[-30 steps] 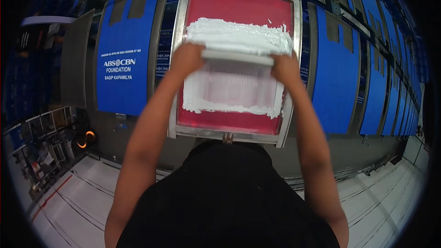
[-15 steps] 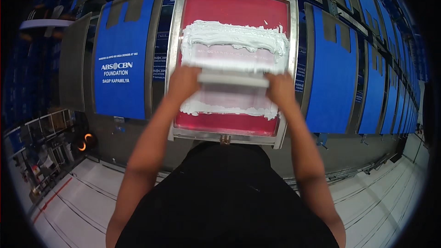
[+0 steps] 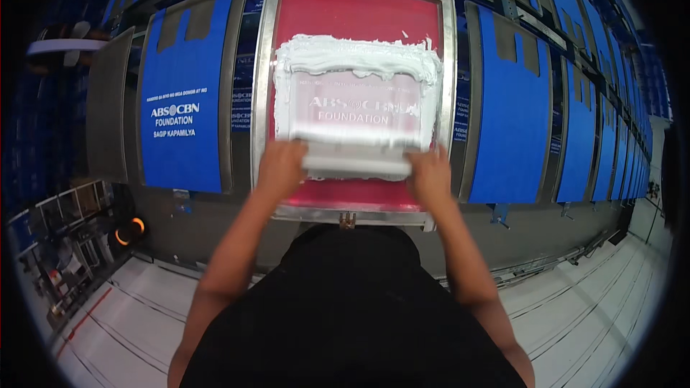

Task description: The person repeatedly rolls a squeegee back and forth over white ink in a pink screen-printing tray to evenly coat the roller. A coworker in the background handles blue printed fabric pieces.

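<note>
A metal-framed printing screen [image 3: 359, 3] with red borders lies in front of me. My left hand [image 3: 282, 167] and my right hand [image 3: 429, 172] grip the two ends of a wide squeegee [image 3: 356, 162], its pale bar lying across the lower part of the mesh. Thick white ink [image 3: 359, 54] forms a ridge along the far side of the mesh and runs down both sides. Between that ridge and the squeegee, pale lettering shows through the thinly coated mesh. The squeegee is slightly blurred, and its blade edge is hard to make out.
To the left, a blue fabric panel [image 3: 181, 151] with white print lies on a dark board. Blue panels without visible white print, such as the nearest one [image 3: 507, 151], line the right side. Metal clips [image 3: 348, 220] sit at the frame's near edge. A round orange glow [image 3: 130, 231] shows at lower left.
Both hands have drawn the squeegee toward me, from mid-screen to near the lower ink edge. More lettering is uncovered behind it. The whole view has shifted slightly.
</note>
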`<state>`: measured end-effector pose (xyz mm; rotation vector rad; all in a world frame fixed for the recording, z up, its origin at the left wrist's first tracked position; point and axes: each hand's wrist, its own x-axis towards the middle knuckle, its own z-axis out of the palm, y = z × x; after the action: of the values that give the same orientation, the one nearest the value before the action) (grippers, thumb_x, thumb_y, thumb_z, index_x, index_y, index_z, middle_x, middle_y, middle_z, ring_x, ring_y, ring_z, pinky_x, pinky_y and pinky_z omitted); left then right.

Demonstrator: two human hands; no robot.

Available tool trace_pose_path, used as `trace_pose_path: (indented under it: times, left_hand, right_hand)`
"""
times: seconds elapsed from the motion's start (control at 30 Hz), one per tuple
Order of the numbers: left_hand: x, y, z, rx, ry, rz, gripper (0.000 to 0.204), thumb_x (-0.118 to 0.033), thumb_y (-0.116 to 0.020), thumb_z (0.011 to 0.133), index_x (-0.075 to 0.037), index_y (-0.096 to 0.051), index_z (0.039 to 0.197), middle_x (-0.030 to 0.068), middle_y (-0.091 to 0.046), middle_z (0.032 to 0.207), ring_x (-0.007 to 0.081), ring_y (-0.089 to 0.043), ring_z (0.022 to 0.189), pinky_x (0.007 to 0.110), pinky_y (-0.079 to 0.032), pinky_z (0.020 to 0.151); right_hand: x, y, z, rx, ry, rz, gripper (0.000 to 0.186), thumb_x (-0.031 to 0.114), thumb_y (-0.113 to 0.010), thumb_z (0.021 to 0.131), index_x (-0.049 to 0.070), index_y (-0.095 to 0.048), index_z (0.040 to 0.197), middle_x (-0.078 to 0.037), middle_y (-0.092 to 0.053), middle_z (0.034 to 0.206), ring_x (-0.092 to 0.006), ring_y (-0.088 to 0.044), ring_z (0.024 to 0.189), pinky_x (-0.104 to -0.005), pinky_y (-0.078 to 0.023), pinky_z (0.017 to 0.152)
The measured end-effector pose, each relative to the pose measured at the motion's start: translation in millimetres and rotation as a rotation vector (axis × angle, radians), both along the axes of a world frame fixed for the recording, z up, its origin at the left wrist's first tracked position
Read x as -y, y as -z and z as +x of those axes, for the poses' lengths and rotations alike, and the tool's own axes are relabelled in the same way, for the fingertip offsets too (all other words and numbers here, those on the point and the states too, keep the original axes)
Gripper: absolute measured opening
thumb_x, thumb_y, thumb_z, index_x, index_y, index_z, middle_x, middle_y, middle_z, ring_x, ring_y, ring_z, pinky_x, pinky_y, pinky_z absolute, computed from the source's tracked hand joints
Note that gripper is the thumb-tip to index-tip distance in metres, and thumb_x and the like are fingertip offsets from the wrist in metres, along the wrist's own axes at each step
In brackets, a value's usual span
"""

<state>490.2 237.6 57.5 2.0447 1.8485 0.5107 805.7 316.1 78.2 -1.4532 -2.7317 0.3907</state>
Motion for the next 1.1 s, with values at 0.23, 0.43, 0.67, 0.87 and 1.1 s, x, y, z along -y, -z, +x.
trace_pose_path:
  times: [0.23,0.43,0.67,0.87,1.1]
  left_hand:
    - [-178,-39,-43,-0.134,-0.067,-0.233,0.028,-0.03,-0.075,0.071,-0.009,-0.07,0.088,0.015,-0.069,0.086,0.0339,-0.066,0.083,0.044,-0.052,0.076]
    - [-34,-51,-18,-0.067,-0.104,-0.328,0.025,-0.022,-0.075,0.074,-0.011,-0.07,0.095,0.013,-0.068,0.093,0.034,-0.064,0.089,0.045,-0.051,0.077]
    - [-22,-6,-4,-0.009,-0.091,-0.073,0.023,-0.004,-0.072,0.059,-0.007,-0.067,0.081,0.0148,-0.065,0.075,0.0348,-0.063,0.078,0.047,-0.049,0.072]
    - [-177,-37,-45,-0.083,-0.134,-0.27,0.032,-0.031,-0.08,0.067,-0.01,-0.071,0.09,0.0145,-0.069,0.082,0.0329,-0.066,0.083,0.042,-0.051,0.078]
    - [-70,-92,-19,-0.074,-0.374,0.301,0.051,-0.025,-0.07,0.082,-0.003,-0.053,0.124,0.0166,-0.059,0.116,0.0351,-0.055,0.109,0.044,-0.046,0.088]
  right_hand:
    - [-183,-38,-60,0.248,0.008,-0.143,0.043,0.012,-0.062,0.068,0.018,-0.069,0.11,-0.01,-0.071,0.094,-0.0276,-0.067,0.093,-0.0421,-0.051,0.084]
    - [-55,-51,-17,0.248,-0.103,-0.167,0.036,0.008,-0.062,0.068,0.017,-0.07,0.101,-0.011,-0.069,0.074,-0.0278,-0.068,0.078,-0.0461,-0.043,0.097]
    - [-27,-6,-12,0.089,-0.029,-0.029,0.04,0.001,-0.066,0.061,0.014,-0.069,0.099,-0.01,-0.068,0.083,-0.0288,-0.064,0.085,-0.054,-0.034,0.106]
    - [-197,-25,-65,0.248,-0.057,-0.177,0.043,0.009,-0.062,0.066,0.015,-0.069,0.108,-0.014,-0.07,0.096,-0.0313,-0.066,0.095,-0.0397,-0.052,0.086]
    - [-243,-74,-74,0.098,-0.065,-0.229,0.045,0.011,-0.061,0.063,0.009,-0.069,0.108,-0.018,-0.069,0.094,-0.0343,-0.066,0.09,-0.0399,-0.053,0.082]
